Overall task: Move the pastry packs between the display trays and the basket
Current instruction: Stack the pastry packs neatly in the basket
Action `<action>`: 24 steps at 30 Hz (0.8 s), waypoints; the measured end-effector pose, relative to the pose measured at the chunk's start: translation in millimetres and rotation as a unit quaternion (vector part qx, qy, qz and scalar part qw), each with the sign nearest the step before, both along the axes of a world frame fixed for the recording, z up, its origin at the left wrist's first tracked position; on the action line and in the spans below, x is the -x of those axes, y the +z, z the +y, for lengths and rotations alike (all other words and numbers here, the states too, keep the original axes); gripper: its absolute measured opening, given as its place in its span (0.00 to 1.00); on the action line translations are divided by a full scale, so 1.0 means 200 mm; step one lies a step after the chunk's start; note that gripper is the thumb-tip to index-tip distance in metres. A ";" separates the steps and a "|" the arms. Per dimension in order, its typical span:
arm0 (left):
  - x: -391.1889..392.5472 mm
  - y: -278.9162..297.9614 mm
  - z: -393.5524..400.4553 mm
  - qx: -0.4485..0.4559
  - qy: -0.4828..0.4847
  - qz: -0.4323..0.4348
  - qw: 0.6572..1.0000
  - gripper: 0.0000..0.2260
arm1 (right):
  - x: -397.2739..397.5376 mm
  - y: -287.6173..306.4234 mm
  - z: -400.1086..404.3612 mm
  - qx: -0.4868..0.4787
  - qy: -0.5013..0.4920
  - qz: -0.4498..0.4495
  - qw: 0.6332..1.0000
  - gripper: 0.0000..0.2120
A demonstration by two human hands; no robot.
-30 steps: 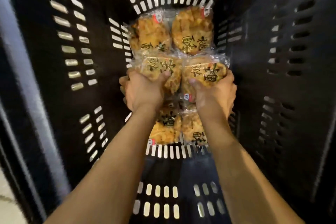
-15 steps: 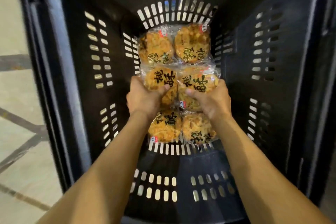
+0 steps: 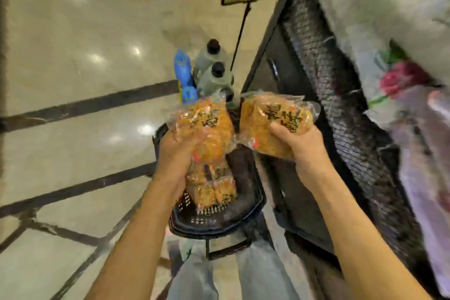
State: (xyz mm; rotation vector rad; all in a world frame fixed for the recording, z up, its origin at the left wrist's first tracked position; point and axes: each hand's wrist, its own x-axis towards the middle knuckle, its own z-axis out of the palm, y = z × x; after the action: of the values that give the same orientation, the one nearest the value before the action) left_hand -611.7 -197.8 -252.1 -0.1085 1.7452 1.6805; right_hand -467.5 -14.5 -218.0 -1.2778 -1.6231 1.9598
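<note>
- Your left hand (image 3: 180, 146) grips one pastry pack (image 3: 207, 129), fingers curled round its lower edge, held above the basket (image 3: 246, 212).
- The black basket sits on the floor below your hands, with more packs (image 3: 214, 192) lying inside it.
- Your right hand (image 3: 302, 151) grips a second pack (image 3: 275, 124), thumb pressed on its face, just beside the first.
- Bottles (image 3: 209, 73) stand beyond the basket; a dark display stand (image 3: 341, 95) rises to the right.
</note>
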 end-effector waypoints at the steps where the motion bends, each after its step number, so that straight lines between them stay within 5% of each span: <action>1: -0.02 0.20 0.02 -0.048 -0.010 0.015 0.999 0.13 | -0.08 0.22 0.00 -0.021 -0.034 0.035 0.999 0.20; 8: -0.47 1.21 0.25 -0.253 -0.172 0.072 0.949 0.21 | -0.88 1.21 -0.18 -0.118 -0.163 0.207 0.958 0.19; 11: -0.81 1.45 0.44 -0.300 -0.274 0.092 0.909 0.20 | -1.28 1.42 -0.18 -0.173 -0.249 0.198 0.932 0.35; 14: -1.19 1.63 0.64 -0.340 -0.361 0.084 0.864 0.15 | -1.68 1.54 -0.18 -0.208 -0.344 0.188 0.896 0.45; 18: -1.74 1.70 0.97 -0.337 -0.486 0.089 0.802 0.22 | -2.22 1.57 -0.12 -0.244 -0.410 0.167 0.863 0.47; 24: -2.54 1.67 1.51 -0.255 -0.608 0.185 0.729 0.23 | -3.08 1.40 0.17 -0.224 -0.477 0.090 0.845 0.30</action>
State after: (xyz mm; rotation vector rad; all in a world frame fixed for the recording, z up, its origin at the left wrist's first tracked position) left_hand -102.9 104.7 81.1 1.4010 0.9898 1.0468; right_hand 149.2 19.2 62.8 -1.2761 -0.9374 0.9728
